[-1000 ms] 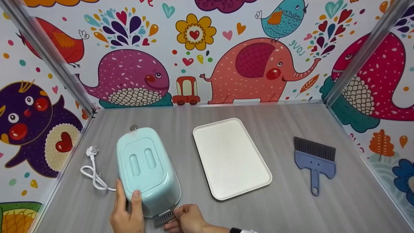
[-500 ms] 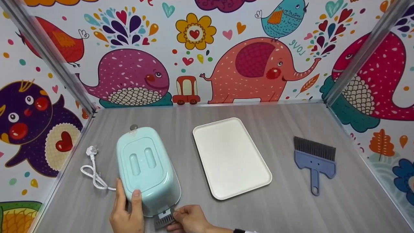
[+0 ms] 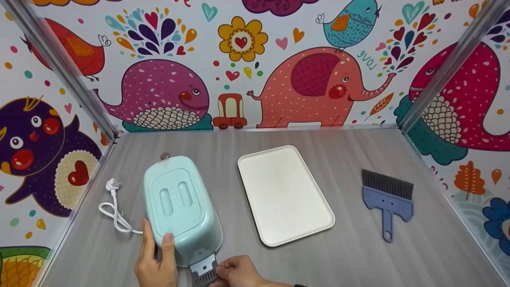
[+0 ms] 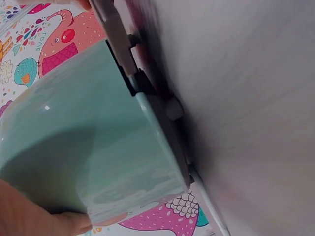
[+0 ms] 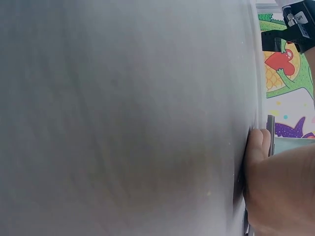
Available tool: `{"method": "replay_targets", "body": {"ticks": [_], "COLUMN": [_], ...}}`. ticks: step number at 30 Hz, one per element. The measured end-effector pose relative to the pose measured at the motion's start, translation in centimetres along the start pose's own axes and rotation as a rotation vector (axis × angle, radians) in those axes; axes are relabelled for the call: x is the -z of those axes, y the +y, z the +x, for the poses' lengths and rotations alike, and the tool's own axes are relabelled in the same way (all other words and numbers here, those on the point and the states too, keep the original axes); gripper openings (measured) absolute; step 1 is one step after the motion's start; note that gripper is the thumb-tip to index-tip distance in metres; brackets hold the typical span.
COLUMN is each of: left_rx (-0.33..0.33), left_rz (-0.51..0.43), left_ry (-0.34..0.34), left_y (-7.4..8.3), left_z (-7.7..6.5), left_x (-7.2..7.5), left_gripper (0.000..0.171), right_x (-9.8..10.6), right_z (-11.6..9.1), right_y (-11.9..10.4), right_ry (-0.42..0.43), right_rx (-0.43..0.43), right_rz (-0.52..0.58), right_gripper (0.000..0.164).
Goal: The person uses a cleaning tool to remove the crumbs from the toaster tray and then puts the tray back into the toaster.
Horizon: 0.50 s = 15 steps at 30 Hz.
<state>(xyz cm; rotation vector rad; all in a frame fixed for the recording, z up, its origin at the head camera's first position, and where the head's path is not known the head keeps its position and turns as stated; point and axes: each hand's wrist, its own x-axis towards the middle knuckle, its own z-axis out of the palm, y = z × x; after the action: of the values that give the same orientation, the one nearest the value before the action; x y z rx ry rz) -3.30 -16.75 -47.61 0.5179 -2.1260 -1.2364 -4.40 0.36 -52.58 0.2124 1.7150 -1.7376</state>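
Note:
A mint-green toaster (image 3: 179, 199) with a lid over its top stands on the left half of the table. My left hand (image 3: 157, 263) holds its near left corner, thumb on the front edge and fingers along the side. From the base of the near end, a metal crumb tray (image 3: 204, 271) with a grey slotted handle sticks partly out. My right hand (image 3: 239, 272) pinches the right side of that handle between thumb and fingers. In the left wrist view, the crumb tray (image 4: 117, 39) juts out level with the toaster's base; its inner part is hidden inside.
A white rectangular tray (image 3: 285, 195) lies mid-table. Farther right is a blue brush (image 3: 387, 203) with dark bristles. The toaster's white cord and plug (image 3: 115, 207) lie left of it. Cartoon-printed walls (image 3: 239, 79) enclose the table at the back and sides.
The right hand has drawn the crumb tray farther out of the toaster toward the near edge, so more of its metal plate shows. The left hand and toaster have stayed in place.

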Motion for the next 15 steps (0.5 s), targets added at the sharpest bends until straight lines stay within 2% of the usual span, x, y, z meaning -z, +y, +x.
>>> {"method": "replay_targets", "body": {"ticks": [4, 8, 15], "left_rx": [0.015, 0.03, 0.03], "left_rz": [0.011, 0.018, 0.006], "left_ry": [-0.01, -0.013, -0.033], "left_y": [0.07, 0.14, 0.02], "left_z": [-0.08, -0.13, -0.07], "left_x": [0.09, 0.23, 0.32], "left_gripper": [0.062, 0.062, 0.063], "right_x": [0.3, 0.64, 0.82], "right_z": [-0.02, 0.02, -0.12], "right_y": [0.23, 0.62, 0.92], "right_ry": [-0.008, 0.008, -0.004], "right_rx": [0.009, 0.068, 0.078], "right_rz": [-0.041, -0.086, -0.022], "right_gripper": [0.013, 0.012, 0.015]}}
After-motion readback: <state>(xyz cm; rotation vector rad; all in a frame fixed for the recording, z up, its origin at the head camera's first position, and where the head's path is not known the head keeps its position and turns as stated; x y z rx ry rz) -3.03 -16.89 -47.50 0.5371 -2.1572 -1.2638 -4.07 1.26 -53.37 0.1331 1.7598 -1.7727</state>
